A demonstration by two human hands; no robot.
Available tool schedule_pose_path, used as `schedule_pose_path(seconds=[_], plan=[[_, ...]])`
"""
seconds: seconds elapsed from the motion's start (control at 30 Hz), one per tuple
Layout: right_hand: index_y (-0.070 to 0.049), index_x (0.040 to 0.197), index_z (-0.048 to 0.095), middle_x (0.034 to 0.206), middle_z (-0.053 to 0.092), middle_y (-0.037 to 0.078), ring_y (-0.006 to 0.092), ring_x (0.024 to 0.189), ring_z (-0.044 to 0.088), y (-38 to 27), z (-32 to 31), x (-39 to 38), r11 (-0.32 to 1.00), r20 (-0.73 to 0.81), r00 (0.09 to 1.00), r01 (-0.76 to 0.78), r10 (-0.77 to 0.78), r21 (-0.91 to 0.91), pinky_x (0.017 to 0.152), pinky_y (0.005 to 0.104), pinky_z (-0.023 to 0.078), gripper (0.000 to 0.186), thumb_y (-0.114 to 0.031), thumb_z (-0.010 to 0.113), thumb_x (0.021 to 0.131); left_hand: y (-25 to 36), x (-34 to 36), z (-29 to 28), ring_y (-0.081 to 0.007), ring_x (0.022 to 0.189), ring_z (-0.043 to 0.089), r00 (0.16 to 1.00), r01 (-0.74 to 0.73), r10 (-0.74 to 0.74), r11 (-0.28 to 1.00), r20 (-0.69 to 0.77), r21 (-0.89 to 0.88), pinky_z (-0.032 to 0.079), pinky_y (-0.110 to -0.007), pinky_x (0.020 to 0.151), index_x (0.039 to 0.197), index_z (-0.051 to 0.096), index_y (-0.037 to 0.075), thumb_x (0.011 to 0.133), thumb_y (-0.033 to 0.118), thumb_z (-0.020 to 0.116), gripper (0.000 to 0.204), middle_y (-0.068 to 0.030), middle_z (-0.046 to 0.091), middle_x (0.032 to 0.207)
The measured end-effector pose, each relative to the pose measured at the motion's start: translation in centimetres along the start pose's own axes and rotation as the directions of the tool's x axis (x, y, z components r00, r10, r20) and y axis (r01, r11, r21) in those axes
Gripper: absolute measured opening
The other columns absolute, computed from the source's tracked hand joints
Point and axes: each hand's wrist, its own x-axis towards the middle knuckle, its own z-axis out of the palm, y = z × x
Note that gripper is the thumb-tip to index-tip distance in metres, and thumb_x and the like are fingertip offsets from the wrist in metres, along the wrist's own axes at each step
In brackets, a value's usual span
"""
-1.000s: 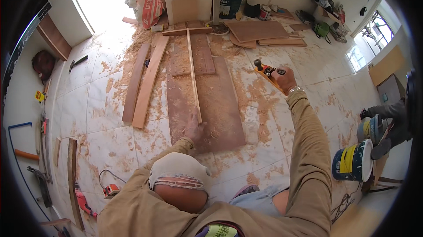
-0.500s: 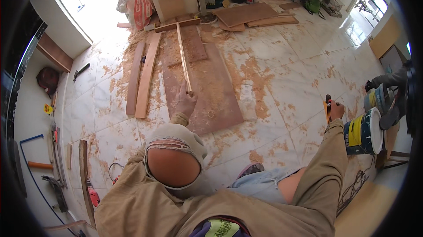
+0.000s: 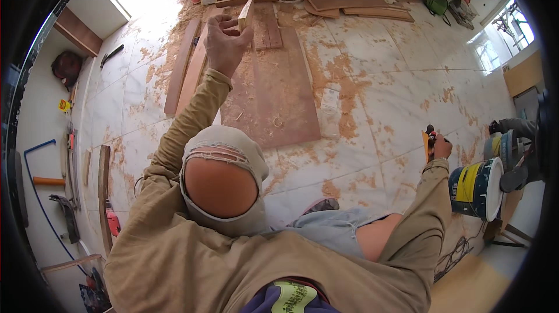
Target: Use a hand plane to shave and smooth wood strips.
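Note:
My left hand (image 3: 226, 48) is raised out over the work area, fingers closed around the end of a narrow wooden strip (image 3: 246, 15). The strip points away from me and looks foreshortened. Beneath it a wide brown board (image 3: 285, 97) lies on the floor, dusted with shavings. Off to the right, low near the tiles, my right hand (image 3: 442, 148) grips a hand plane (image 3: 430, 143) with a yellowish side and dark knob; my fingers partly hide it. Two long planks (image 3: 181, 71) lie left of the board, partly covered by my left arm.
A wooden crosspiece (image 3: 247, 0) lies beyond the board. Stacked panels (image 3: 343, 0) rest at the back. Paint buckets (image 3: 476, 188) stand by my right arm. A hammer (image 3: 112, 55) lies at the left, with a blue-framed saw (image 3: 41, 149) nearer. Shavings cover much of the tiled floor.
My left hand has lifted the strip off the board and moved forward, its far end now tilted up toward eye level. My right hand keeps the plane in nearly the same place.

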Motion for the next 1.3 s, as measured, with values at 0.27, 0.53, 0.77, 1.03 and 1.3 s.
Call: schedule_pose_path(seconds=[0.27, 0.53, 0.77, 1.03, 1.3], plan=[[0.007, 0.073, 0.066, 0.058, 0.060, 0.011, 0.0254, 0.043, 0.059, 0.5, 0.9, 0.7, 1.000, 0.042, 0.999, 0.016, -0.015, -0.023, 0.045, 0.0416, 0.048, 0.039, -0.031, 0.068, 0.081, -0.2, 0.2, 1.0, -0.0211, 0.089, 0.073, 1.000, -0.005, 0.005, 1.000, -0.019, -0.031, 0.061, -0.033, 0.072, 0.117, 0.054, -0.005, 0.074, 0.025, 0.087, 0.062, -0.0184, 0.070, 0.110], [0.005, 0.067, 0.064, 0.055, 0.058, 0.010, 0.0236, 0.043, 0.057, 0.8, -0.7, -0.6, 1.000, 0.049, 0.999, -0.008, 0.009, -0.027, 0.043, 0.0406, 0.046, 0.040, -0.033, 0.067, 0.082, -0.3, 0.6, 1.0, -0.0181, 0.076, 0.073, 0.999, 0.020, -0.022, 0.999, -0.026, -0.047, 0.060, -0.030, 0.071, 0.109, 0.058, -0.003, 0.073, 0.031, 0.091, 0.059, -0.0125, 0.074, 0.087], [0.004, 0.064, 0.063, 0.051, 0.057, 0.011, 0.0244, 0.040, 0.056, 1.1, -1.6, -1.3, 0.995, -0.004, 0.999, -0.037, 0.037, -0.090, 0.043, 0.0391, 0.048, 0.049, -0.040, 0.071, 0.085, -0.8, 0.8, 1.0, -0.0170, 0.081, 0.072, 0.999, -0.002, 0.002, 1.000, -0.041, -0.005, 0.061, -0.030, 0.073, 0.103, 0.061, -0.002, 0.074, 0.032, 0.092, 0.054, -0.0125, 0.074, 0.092], [0.002, 0.061, 0.057, 0.052, 0.053, 0.011, 0.0244, 0.037, 0.050, 1.4, -1.8, -1.7, 0.998, 0.018, 0.998, -0.058, 0.058, -0.003, 0.039, 0.0412, 0.043, 0.038, -0.027, 0.065, 0.085, -0.5, 0.8, 0.6, -0.0161, 0.079, 0.072, 0.999, 0.041, -0.042, 0.998, -0.029, -0.036, 0.060, -0.029, 0.072, 0.101, 0.063, -0.002, 0.073, 0.033, 0.093, 0.054, -0.0115, 0.074, 0.089], [0.001, 0.060, 0.056, 0.050, 0.052, 0.009, 0.0235, 0.038, 0.051, 2.1, -1.2, -0.9, 0.995, 0.030, 0.999, -0.018, 0.022, -0.101, 0.037, 0.0414, 0.044, 0.042, -0.031, 0.065, 0.086, -2.6, 0.0, 0.3, -0.0237, 0.105, 0.067, 0.980, -0.163, 0.158, 0.986, -0.125, -0.035, 0.058, -0.038, 0.086, 0.116, 0.058, -0.003, 0.077, 0.029, 0.087, 0.058, -0.0181, 0.067, 0.114]])
